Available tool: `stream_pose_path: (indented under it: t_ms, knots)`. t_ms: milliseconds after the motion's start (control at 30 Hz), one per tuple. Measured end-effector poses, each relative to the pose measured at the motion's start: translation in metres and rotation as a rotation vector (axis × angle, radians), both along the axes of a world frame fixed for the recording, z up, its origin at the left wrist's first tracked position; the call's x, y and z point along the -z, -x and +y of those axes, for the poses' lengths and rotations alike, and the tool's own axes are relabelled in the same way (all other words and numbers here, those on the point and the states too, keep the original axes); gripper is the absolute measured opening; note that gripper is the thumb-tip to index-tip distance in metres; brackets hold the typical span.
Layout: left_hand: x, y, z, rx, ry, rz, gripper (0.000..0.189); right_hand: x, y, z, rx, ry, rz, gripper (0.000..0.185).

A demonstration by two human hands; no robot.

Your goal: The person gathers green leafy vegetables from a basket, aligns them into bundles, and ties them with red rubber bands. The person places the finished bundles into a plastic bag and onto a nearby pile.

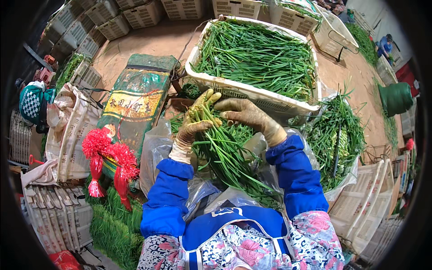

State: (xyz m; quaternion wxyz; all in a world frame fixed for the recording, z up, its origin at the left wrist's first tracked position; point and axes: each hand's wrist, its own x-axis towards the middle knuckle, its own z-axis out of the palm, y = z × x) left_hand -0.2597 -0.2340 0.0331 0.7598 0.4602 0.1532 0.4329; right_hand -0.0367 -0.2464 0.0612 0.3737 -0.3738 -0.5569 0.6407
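My left hand [196, 121], in a stained pale glove, is closed around the root end of a bunch of green leafy stalks [222, 145], which look like garlic chives. Their leaves hang down over my lap towards the right. My right hand [244, 116], gloved too, is just right of the bunch's root end with its fingers bent; whether it holds any stalk cannot be told. Loose greens [241, 135] lie on clear plastic below the hands. Beyond them stands a white plastic crate [254, 91] filled with the same stalks.
At the left lies a green printed sack [135, 91] with red tinsel pom-poms [111, 148] near its lower end. More greens with a long dark tool [336, 152] lie at the right. Stacked crates [57, 212] stand around. A person in blue [384, 47] is far off at the right.
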Motion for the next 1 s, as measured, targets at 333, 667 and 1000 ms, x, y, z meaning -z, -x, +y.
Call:
stream_pose_path:
  t_ms: [333, 667, 1000]
  knots:
    - [0.003, -0.001, -0.001, 0.051, -0.01, 0.094, 0.101, -0.061, -0.036, 0.02, -0.002, -0.341, -0.748, 0.015]
    - [0.001, 0.0, -0.003, 0.102, 0.079, 0.213, 0.091, -0.046, 0.004, 0.022, -0.083, 0.097, -0.028, 0.024]
    - [0.002, 0.0, -0.004, 0.183, 0.077, -0.04, 0.109, -0.069, -0.02, 0.063, 0.387, -0.672, -0.407, 0.016]
